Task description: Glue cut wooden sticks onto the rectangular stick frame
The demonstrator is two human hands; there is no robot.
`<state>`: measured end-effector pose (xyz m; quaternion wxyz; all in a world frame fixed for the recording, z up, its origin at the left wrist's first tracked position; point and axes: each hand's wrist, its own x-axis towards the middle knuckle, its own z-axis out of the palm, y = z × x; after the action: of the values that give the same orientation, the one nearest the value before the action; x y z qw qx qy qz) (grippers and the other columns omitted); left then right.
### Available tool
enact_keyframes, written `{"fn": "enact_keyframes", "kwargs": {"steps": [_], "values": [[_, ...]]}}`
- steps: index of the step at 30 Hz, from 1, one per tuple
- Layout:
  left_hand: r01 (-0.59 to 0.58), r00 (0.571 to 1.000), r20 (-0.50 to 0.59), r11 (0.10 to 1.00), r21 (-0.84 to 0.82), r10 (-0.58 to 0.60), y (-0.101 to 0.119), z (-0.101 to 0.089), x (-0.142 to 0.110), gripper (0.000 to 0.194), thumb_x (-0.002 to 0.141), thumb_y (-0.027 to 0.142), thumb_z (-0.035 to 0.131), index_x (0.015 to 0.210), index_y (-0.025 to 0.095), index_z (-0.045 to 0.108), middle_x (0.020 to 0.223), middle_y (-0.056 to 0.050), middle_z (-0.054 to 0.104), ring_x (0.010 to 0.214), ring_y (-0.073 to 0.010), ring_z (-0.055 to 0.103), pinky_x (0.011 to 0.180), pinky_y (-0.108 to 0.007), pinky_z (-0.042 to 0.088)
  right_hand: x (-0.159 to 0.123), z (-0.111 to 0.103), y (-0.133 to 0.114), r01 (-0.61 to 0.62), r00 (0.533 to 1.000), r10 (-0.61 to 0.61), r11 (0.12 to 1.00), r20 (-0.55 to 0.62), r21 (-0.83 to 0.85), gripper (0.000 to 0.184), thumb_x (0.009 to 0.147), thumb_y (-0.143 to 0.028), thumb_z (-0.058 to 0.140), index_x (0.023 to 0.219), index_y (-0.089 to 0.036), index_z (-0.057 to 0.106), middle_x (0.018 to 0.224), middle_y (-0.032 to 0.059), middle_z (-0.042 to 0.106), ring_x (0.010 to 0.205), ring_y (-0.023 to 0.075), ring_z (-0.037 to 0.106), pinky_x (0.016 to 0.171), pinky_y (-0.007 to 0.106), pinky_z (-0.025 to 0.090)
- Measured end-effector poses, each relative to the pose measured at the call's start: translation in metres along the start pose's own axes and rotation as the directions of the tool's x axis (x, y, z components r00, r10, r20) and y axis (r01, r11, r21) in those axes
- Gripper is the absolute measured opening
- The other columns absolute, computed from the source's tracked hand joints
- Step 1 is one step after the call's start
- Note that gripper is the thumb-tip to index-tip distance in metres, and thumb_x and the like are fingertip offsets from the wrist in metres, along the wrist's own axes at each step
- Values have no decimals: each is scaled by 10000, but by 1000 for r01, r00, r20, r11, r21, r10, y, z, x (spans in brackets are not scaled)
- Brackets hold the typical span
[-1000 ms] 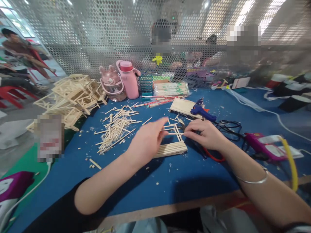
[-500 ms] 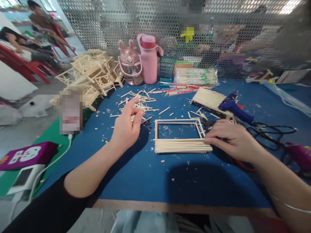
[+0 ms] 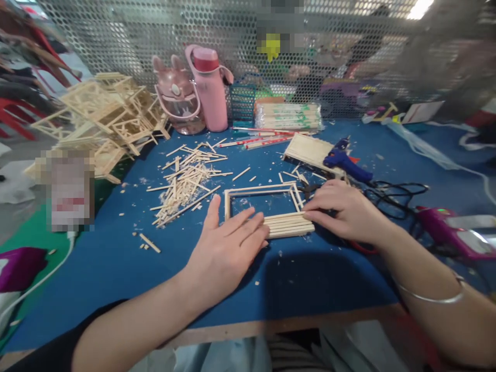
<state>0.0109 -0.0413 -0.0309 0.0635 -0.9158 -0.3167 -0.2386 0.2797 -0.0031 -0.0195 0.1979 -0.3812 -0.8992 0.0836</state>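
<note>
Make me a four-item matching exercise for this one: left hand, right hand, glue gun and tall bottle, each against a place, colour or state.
1. Left hand
2. Right hand
3. Glue gun
4. Tall bottle

A. Fingertips at the right end of the stick frame
B. Pink, standing upright
C. Fingers spread over the frame's left part
D. Blue

Pairs: 1-C, 2-A, 3-D, 4-B

Center: one part-slatted stick frame. Upper left: two pink bottles, and a mass of stickwork, pieces uncountable. Upper center: one packet of sticks. Right of center: one flat stick panel, one blue glue gun. Left of center: overlapping loose sticks, uncountable.
</note>
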Motion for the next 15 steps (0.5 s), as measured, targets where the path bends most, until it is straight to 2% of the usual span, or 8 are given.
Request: {"fn": "enact_keyframes", "kwargs": {"steps": [4,7,12,15], "values": [[-30,999,-42,1000,3,31,-3,7,1,227,867,112,502,1045,175,629,1114,-63,672,1035,-215,623,1095,-599,71,-2,-3,0,-19,999,19,1000,27,-5,170,844,-264,538,830,-192,691,683,25,646,670,148,561,735,323,363],[-37,998,-57,999,-7,36,-4,8,4,231,857,90,502,1030,172,633,1092,-60,681,998,-205,641,1104,-572,103,-3,-7,0,-26,1000,26,1000,4,-10,157,820,-239,550,848,-188,695,682,25,646,669,150,566,737,320,375],[-49,998,-49,998,-28,47,-2,10,5,246,839,74,513,1033,167,633,1088,-65,683,972,-192,652,1110,-530,147,-8,-17,1,-100,981,96,995,-169,-15,218,743,-146,552,913,-171,686,651,11,631,629,142,561,685,282,412],[-11,999,-35,999,-51,10,-2,6,4,242,842,98,517,1031,191,637,1087,-43,687,963,-181,653,1112,-520,141,-9,-19,3,-148,965,141,989,-223,-13,205,743,-141,536,873,-183,689,654,9,640,622,139,567,638,261,419]]}}
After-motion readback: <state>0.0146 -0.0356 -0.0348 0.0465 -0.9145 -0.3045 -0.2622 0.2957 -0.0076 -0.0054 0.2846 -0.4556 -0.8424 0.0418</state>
